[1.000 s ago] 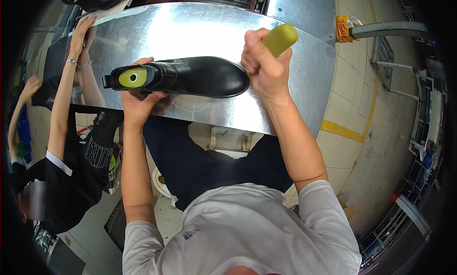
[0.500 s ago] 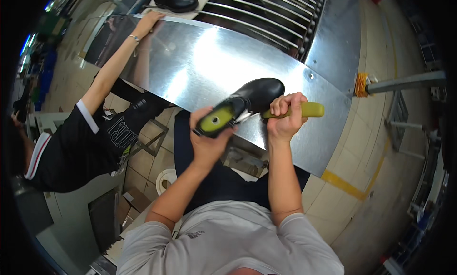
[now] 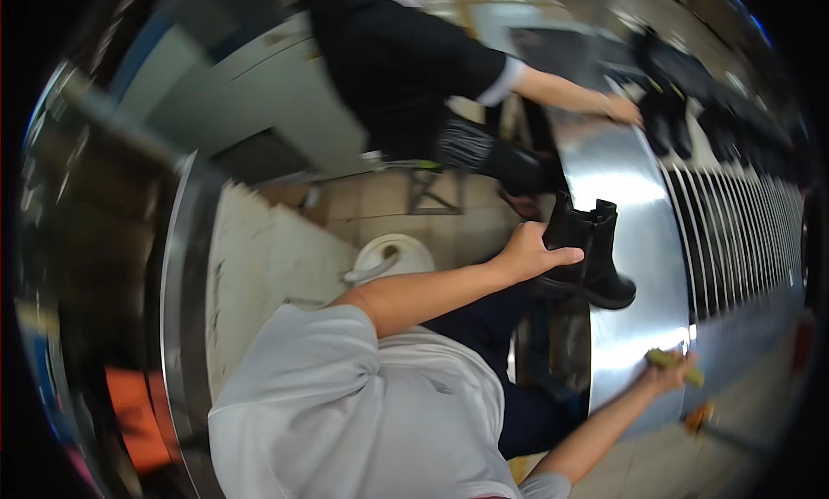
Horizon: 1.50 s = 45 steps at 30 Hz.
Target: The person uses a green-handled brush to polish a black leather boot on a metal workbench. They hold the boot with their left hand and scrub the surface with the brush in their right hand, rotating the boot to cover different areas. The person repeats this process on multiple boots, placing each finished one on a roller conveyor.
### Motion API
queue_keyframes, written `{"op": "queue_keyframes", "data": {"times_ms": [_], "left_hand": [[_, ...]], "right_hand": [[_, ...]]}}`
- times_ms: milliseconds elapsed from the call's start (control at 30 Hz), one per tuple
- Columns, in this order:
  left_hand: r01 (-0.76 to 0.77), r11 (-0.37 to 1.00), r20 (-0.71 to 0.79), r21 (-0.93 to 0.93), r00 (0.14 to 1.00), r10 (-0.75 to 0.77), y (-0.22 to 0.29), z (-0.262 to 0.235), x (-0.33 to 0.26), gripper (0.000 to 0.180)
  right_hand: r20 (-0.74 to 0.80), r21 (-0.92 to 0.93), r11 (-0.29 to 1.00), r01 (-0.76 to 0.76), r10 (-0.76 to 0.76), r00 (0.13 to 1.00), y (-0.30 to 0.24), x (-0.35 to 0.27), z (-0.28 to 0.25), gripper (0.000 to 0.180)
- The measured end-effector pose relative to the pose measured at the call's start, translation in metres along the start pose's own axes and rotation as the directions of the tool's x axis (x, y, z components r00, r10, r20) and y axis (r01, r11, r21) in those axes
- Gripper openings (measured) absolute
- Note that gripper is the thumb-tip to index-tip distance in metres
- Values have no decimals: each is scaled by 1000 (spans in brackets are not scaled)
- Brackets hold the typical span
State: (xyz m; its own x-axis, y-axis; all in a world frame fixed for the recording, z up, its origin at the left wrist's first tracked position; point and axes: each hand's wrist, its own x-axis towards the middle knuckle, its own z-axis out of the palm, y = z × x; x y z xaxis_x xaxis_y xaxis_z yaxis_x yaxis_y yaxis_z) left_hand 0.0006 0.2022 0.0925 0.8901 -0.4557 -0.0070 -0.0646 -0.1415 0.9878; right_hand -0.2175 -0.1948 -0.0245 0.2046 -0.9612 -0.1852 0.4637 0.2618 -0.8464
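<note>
Left hand (image 3: 528,255) curled round the heel and back of the shaft of a black boot (image 3: 589,255), thumb stretched along its side. Boot upright, sole down on the near edge of the shiny steel table (image 3: 635,197), toe pointing along the table toward the right hand. Right hand (image 3: 669,376) closed in a fist round a yellow-green handle (image 3: 673,364), resting on the same table edge, well apart from the boot. Tool's working end not visible.

Bare steel on both sides of the boot: a bright strip toward the co-worker's hand (image 3: 623,110), another toward the right hand. Beyond the strip, a slatted rack (image 3: 734,231) running the table's length; more dark boots (image 3: 665,110) at its far end. Below the table edge, tiled floor (image 3: 380,197) and a white bucket (image 3: 393,257) near the left forearm. Co-worker in black (image 3: 406,59) leaning in, palm flat on the table.

Against half a second ago: view swung hard round, table now running up the right side. Boot then lifted and tilted, yellow insole facing up, both hands close together; now set down upright, hands spread far apart, handle lowered to the table edge.
</note>
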Motion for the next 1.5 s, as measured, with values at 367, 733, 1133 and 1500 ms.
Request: {"op": "queue_keyframes", "data": {"times_ms": [367, 733, 1133, 1500], "left_hand": [[73, 848, -844, 525, -88, 529, 164, -312, -270, 53], [329, 928, -811, 174, -487, 325, 196, -576, -497, 73], [-156, 408, -333, 900, 359, 872, 124, -216, -37, 46], [-125, 992, 131, -34, 983, 128, 13, 95, 337, 72]], "right_hand": [[142, -149, 980, 135, -114, 983, -11, 22, 2, 40], [139, -145, 989, 30, -10, 990, -4, -39, 18, 35], [-47, -175, 951, 257, -268, 962, -24, -45, 44, 24], [-49, -129, 974, 185, -192, 980, -25, -42, 43, 16]]}}
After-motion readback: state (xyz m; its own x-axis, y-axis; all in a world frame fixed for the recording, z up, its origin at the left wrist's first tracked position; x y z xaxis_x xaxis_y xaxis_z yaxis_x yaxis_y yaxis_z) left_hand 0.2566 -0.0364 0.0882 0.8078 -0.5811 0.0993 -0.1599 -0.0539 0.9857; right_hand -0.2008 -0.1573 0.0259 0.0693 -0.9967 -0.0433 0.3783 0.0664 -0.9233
